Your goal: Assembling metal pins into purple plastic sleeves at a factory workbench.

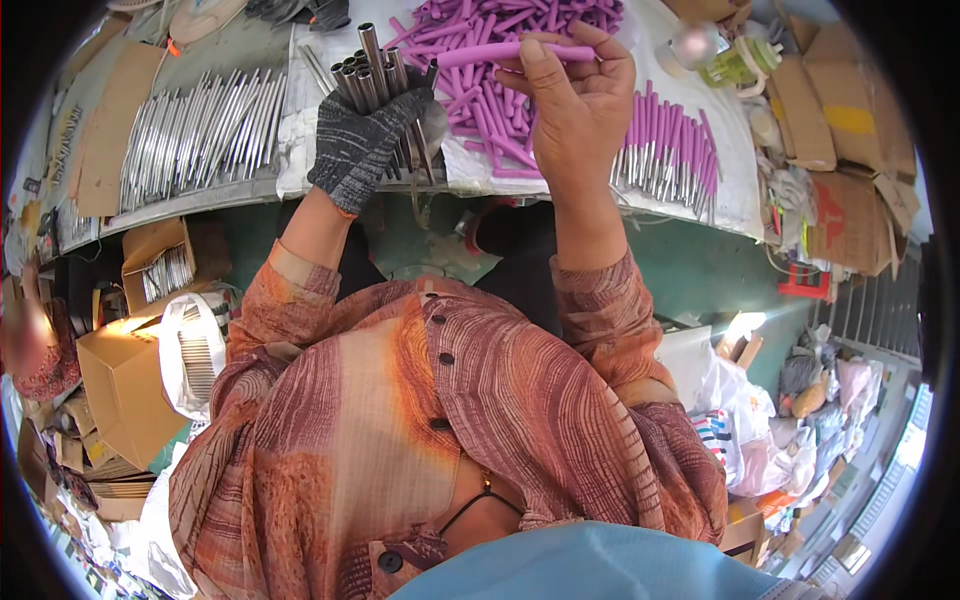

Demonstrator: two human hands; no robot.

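The person wears a loose shirt [440,420] streaked rust, orange and cream — a wood-grain print — with dark buttons down the front and long sleeves ending above the wrists. The left hand [362,145], at eleven o'clock, wears a dark speckled knit glove; the right hand [575,110], at twelve, is bare.

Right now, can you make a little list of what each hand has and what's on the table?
left hand: gloved, grips a bundle of metal tubes
right hand: bare, holds one purple sleeve
table: pile of purple sleeves, row of bare tubes, finished tubes with purple ends
floor: cardboard boxes
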